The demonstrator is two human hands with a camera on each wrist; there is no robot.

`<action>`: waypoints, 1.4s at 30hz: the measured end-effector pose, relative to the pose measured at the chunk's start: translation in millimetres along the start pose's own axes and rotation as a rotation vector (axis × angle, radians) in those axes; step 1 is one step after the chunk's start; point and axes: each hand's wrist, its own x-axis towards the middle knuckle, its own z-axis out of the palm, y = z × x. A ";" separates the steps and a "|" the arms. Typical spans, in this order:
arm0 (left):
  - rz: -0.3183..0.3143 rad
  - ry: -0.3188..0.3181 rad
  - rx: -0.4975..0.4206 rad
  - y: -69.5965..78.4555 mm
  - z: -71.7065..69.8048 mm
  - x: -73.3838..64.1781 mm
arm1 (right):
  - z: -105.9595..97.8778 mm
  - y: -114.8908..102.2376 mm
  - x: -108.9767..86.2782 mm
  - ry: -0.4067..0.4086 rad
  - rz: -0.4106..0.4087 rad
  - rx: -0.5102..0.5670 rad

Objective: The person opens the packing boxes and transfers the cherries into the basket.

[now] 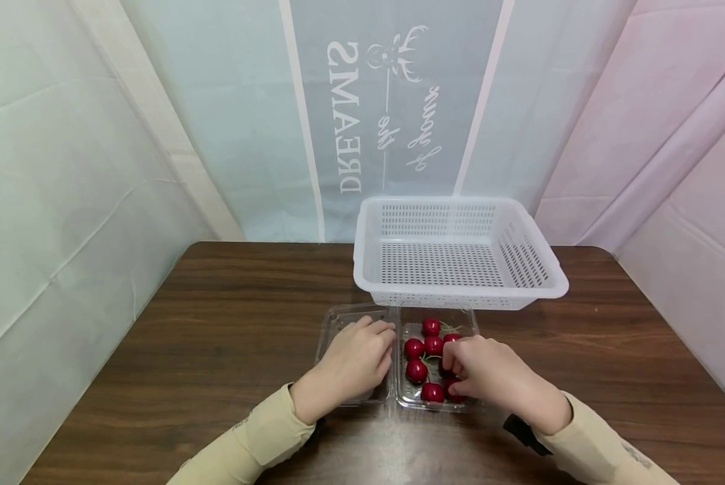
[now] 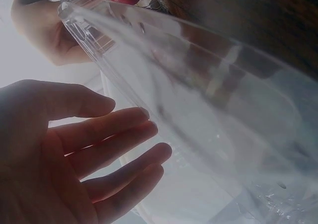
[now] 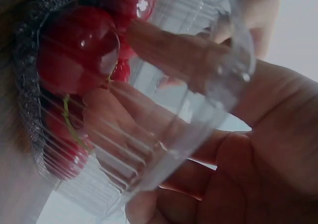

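Note:
A clear plastic clamshell box lies opened flat, its lid (image 1: 340, 318) on the left and its base (image 1: 407, 396) on the right. Several glossy red cherries (image 1: 416, 370), some with green stems, sit in the base. My right hand (image 1: 489, 374) reaches over the base's right side. Seen through the clear wall in the right wrist view, its thumb and curled fingers close in around a cherry (image 3: 77, 50). Over the lid rests my left hand (image 1: 359, 353), holding nothing. In the left wrist view its fingers (image 2: 114, 129) are loosely extended beside the lid's edge.
A white perforated plastic basket (image 1: 459, 293) stands right behind the box at the table's back edge. The brown wooden table (image 1: 217, 323) extends to both sides. Behind hangs a pale curtain (image 1: 423, 101) with printed lettering, and white cloth (image 1: 71, 168) encloses the sides.

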 end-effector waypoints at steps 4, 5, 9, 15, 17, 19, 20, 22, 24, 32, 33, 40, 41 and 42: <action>0.001 -0.001 0.005 0.0 -0.2 0.1 | 1.8 -0.7 0.4 0.016 -0.020 -0.045; 0.000 -0.001 0.005 0.0 -0.3 0.1 | 1.9 -0.8 0.5 0.019 -0.024 -0.054; -0.002 -0.004 0.002 0.0 -0.5 0.1 | 2.8 -0.6 0.8 0.031 -0.044 -0.076; -0.004 -0.011 0.000 -0.2 -0.7 0.3 | 4.2 1.0 -0.1 0.056 -0.094 -0.091; -0.003 -0.007 0.000 -0.4 -0.6 0.4 | 4.9 2.3 -0.2 0.070 -0.125 -0.102; 0.001 -0.003 0.001 -0.5 -0.6 0.1 | 5.4 3.0 -0.1 0.084 -0.148 -0.107; 0.002 0.000 0.003 -0.7 -0.4 0.0 | 5.6 3.2 -0.2 0.091 -0.157 -0.107; 0.006 0.003 0.005 -0.5 -0.7 -0.2 | 6.2 3.4 -0.4 0.104 -0.162 -0.108; 0.008 0.004 0.007 -0.3 -0.9 -0.5 | 6.8 3.3 -1.0 0.117 -0.162 -0.118; 0.008 -0.014 0.008 1.1 -1.3 -0.9 | 12.5 2.2 -3.4 0.143 -0.170 -0.240; 0.009 -0.016 0.009 1.4 -1.4 -1.0 | 13.0 2.1 -3.4 0.146 -0.171 -0.255; 0.004 -0.026 0.004 2.3 -2.3 -1.1 | 13.4 2.1 -1.8 0.132 -0.167 -0.283; 0.004 -0.028 0.003 2.4 -2.0 -1.1 | 13.2 2.2 -1.6 0.130 -0.168 -0.283; 0.003 -0.030 0.003 2.5 -1.9 -1.1 | 13.1 2.2 -1.4 0.130 -0.170 -0.284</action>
